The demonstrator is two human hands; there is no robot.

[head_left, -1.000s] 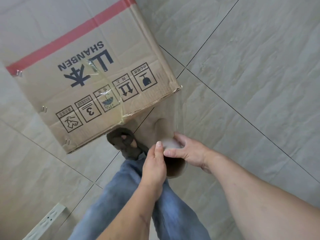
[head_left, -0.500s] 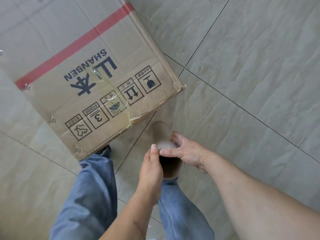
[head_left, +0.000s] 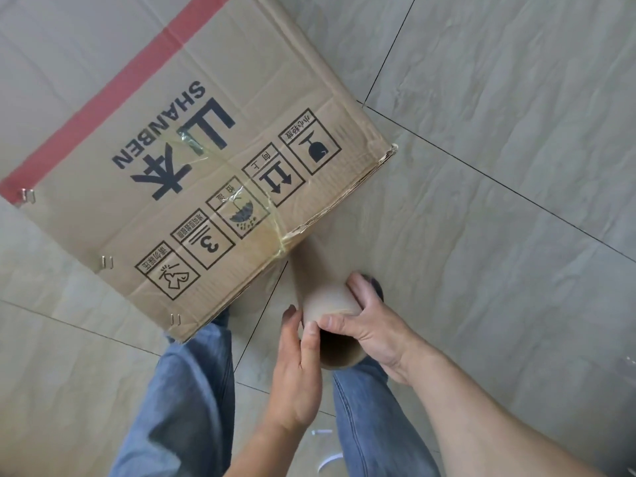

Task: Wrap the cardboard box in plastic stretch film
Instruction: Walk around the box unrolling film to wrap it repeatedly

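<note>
A large cardboard box (head_left: 192,139) with a red tape stripe and black "SHANBEN" print stands on the floor at upper left. A strand of clear film lies across its printed face down to the lower edge. Just below the box's near corner I hold the stretch film roll (head_left: 327,301), a brown cardboard tube seen end-on, its hollow core facing me. My right hand (head_left: 368,325) grips the tube's right side and rim. My left hand (head_left: 297,359) presses against its left side with the thumb at the rim. Thin film runs from the roll up to the box.
Grey floor tiles (head_left: 499,166) with dark grout lines spread to the right and left. My legs in blue jeans (head_left: 186,401) stand below the box, one on each side of my hands. A dark shoe tip (head_left: 377,287) shows behind my right hand.
The view has come closer to the box. My legs have stepped, the dark shoe now sitting behind my right hand. Both hands still hold the roll near the box's lower corner.
</note>
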